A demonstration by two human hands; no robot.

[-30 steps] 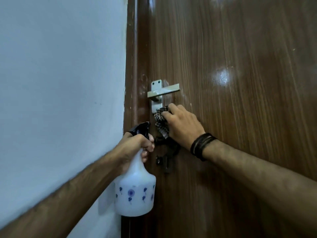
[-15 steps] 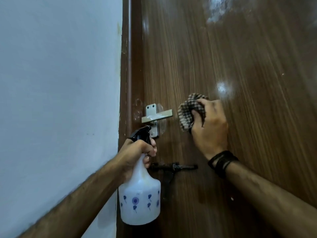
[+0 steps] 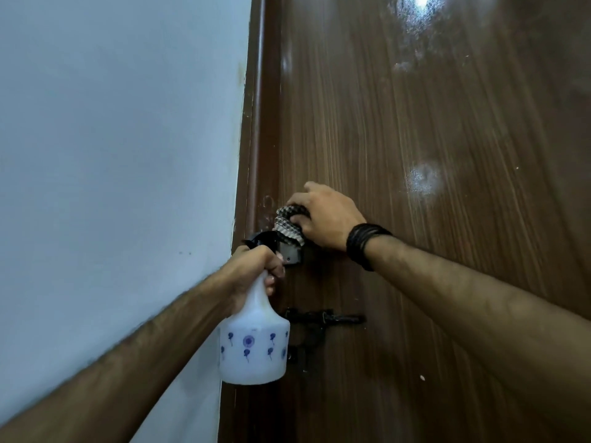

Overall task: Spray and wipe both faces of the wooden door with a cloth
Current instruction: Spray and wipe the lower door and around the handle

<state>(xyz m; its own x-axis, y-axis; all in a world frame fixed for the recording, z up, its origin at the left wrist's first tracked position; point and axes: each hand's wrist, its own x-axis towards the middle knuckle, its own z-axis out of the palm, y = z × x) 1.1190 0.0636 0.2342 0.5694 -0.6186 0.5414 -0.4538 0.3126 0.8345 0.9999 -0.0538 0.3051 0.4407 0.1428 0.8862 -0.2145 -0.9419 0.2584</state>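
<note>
My right hand (image 3: 323, 215) is curling around the bunched checked cloth (image 3: 287, 227), pressing it to the wooden door (image 3: 415, 129) near its frame-side edge, over the metal latch (image 3: 292, 254). The cloth is looking soft and light, so I am judging a wadded fistful best for rubbing. My left hand (image 3: 256, 266) is gripping the spray bottle (image 3: 254, 350) by its narrow neck below the black trigger; the plastic body is probably light but could be slippery when wet.

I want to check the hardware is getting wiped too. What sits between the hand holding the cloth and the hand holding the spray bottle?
In the head view, the checked cloth hangs from the right hand over a metal latch plate, just above the left hand gripping the spray bottle.
</note>
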